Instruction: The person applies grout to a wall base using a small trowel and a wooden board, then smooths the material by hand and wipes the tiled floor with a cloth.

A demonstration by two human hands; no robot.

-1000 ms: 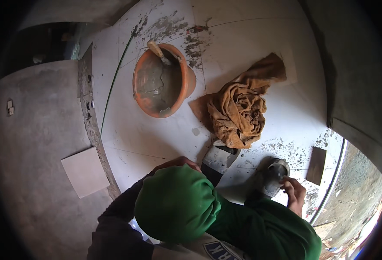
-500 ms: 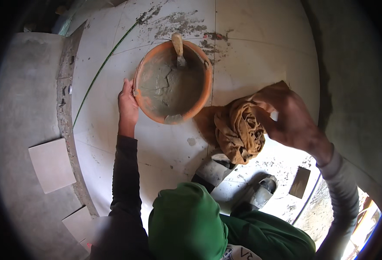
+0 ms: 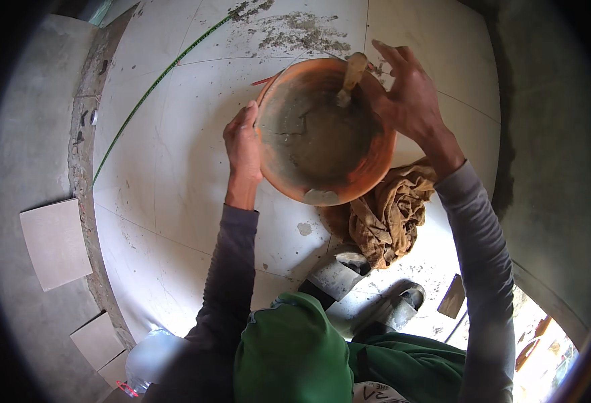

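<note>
An orange-brown basin holds wet grey cement mix, and a trowel stands in it with its pale handle against the far right rim. My left hand grips the basin's left edge. At the right rim is my right hand, its fingers spread apart and the thumb reaching over the rim next to the trowel handle. Nothing shows in that hand. A crumpled brown cloth lies on the floor just below the basin, partly covered by it.
White floor tiles carry cement smears. A green hose-like line curves along the left. Loose beige tiles lie beyond the rough floor edge. Grey shoes are near my knees, beside a small dark piece. A clear plastic item sits lower left.
The basin has shifted right, with my left hand still on its rim. My right hand has let go of the brown cloth and moved up to the basin's right rim.
</note>
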